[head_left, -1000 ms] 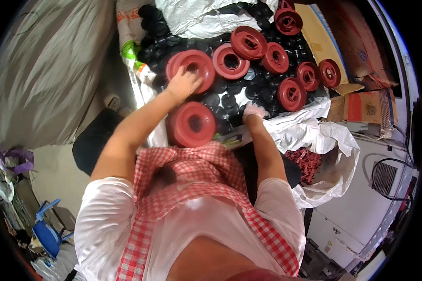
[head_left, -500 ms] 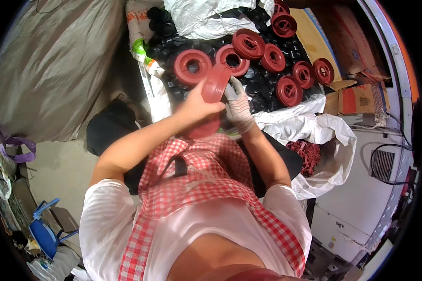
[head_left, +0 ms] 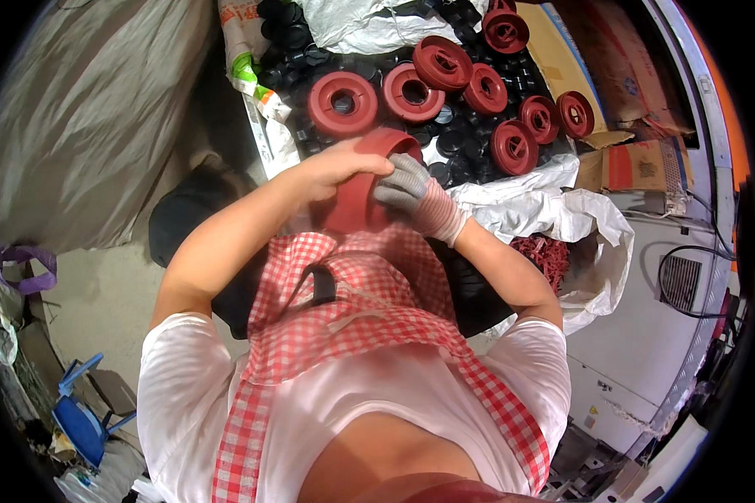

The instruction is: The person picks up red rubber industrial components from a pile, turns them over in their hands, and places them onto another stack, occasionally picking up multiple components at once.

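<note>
My bare left hand (head_left: 340, 168) grips a dark red round plastic part (head_left: 386, 142), thumb toward its opening. My right hand (head_left: 411, 189), in a grey and striped knit glove, is closed at the part's right edge; its fingertips are partly hidden. Below them, more red plastic (head_left: 354, 208) shows over my lap, and I cannot tell whether it is a separate piece. Just beyond my hands, a red ring (head_left: 324, 104) and another red ring (head_left: 397, 110) lie on a heap of black plastic caps (head_left: 457, 142).
Several more red parts (head_left: 514, 148) lie on the heap to the right. A white sack (head_left: 617, 260) with red scraps (head_left: 547, 260) stands at my right, by a pale machine cabinet (head_left: 629, 335). A big grey sack (head_left: 84, 126) fills the left; a blue stool (head_left: 80, 423) stands lower left.
The held red part has come lower and tilted, so its opening shows more. My gloved right hand has moved down and turned inward, fingers curled; my left hand has shifted slightly left and up.
</note>
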The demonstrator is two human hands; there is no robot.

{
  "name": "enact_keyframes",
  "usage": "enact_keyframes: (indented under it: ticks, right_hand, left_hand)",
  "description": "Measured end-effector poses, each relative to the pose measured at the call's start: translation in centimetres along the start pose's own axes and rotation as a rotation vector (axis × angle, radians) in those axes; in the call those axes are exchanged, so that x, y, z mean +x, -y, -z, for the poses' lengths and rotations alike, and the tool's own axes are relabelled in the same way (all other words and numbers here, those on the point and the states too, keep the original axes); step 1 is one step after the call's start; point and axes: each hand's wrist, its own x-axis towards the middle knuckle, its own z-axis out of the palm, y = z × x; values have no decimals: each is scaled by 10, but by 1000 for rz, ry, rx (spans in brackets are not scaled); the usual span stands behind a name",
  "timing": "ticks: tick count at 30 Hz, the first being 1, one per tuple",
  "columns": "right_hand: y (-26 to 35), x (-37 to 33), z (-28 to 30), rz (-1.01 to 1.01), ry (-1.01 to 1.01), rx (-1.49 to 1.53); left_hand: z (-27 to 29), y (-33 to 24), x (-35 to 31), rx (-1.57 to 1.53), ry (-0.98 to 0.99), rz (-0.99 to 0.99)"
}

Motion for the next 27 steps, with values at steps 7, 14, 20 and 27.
enact_keyframes:
  ticks: [7, 14, 20, 27]
  right_hand:
    - [-14, -10, -37, -1018, -272, 1263]
    - [8, 3, -28, -592, -251, 604]
    - [9, -16, -38, -901, -291, 911]
    - [-1, -8, -28, -730, -285, 774]
  left_hand:
    - [-6, 28, 13, 367, -223, -348]
    - [1, 11, 13, 188, -73, -210]
    - [1, 24, 15, 293, -233, -189]
    - [-4, 30, 11, 470, -260, -354]
